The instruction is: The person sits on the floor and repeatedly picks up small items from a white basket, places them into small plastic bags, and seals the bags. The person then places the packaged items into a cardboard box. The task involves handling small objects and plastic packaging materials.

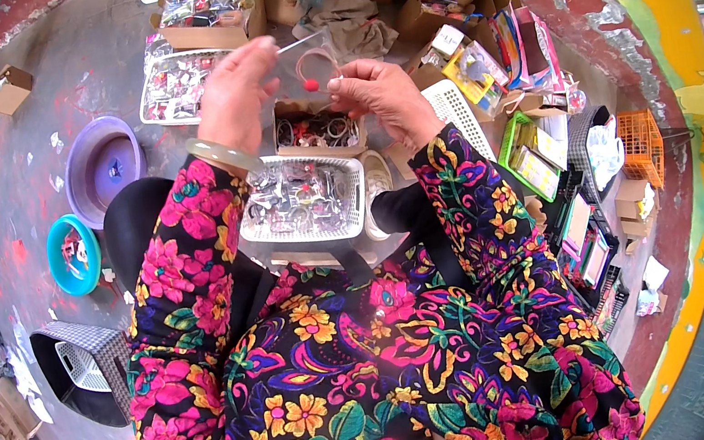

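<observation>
Between my hands, a small clear plastic bag point(324, 44) is stretched out, with a pale pinkish elastic hair tie point(313, 57) and its red ball showing in or against it. My left hand point(238, 91), a bangle on its wrist, pinches the bag's left edge by a white strip. The thumb and fingers of my right hand point(383, 97) close on the other side, near the red ball. Below them stands a cardboard box point(304, 151) of loose dark hair ties. Nearer to me, a white plastic basket point(258, 238) holds many small clear packets.
Another white basket point(143, 106) of packets lies beyond my left hand. Purple point(79, 185) and turquoise point(67, 282) basins stand at left, near a checked bin point(106, 351). Crowding the right are a green basket point(508, 136), an orange crate point(640, 145) and filled cartons.
</observation>
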The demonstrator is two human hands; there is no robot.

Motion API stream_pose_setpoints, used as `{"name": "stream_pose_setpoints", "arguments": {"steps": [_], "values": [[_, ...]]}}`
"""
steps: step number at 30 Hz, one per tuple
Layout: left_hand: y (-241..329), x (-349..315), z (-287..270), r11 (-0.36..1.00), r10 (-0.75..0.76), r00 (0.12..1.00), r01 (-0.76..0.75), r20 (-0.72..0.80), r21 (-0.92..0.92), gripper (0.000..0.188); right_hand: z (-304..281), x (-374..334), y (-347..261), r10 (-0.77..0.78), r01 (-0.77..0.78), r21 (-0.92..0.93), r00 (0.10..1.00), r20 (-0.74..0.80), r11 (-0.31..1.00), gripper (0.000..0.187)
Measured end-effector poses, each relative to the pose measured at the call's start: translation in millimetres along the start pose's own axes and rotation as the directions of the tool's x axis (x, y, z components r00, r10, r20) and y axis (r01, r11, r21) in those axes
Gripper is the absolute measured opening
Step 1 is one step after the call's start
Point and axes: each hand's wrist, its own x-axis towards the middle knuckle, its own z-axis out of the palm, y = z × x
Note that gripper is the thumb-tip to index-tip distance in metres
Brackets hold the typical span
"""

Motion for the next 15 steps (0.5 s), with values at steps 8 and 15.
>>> {"name": "stream_pose_setpoints", "arguments": {"steps": [8,15], "values": [[7.6,4.1,-9.9,0.997,0.065,0.997,-0.067,0.041,0.044,0.028,-0.7,20.3,119.1,0.034,0.06,-0.822,0.995,0.096,0.566,0.02],[5.8,4.1,-8.5,0.994,0.037,0.99,-0.05,0.137,0.095,0.025,-27.5,28.9,244.5,0.181,0.318,-0.947,0.93,0.321,0.048,0.021]]}}
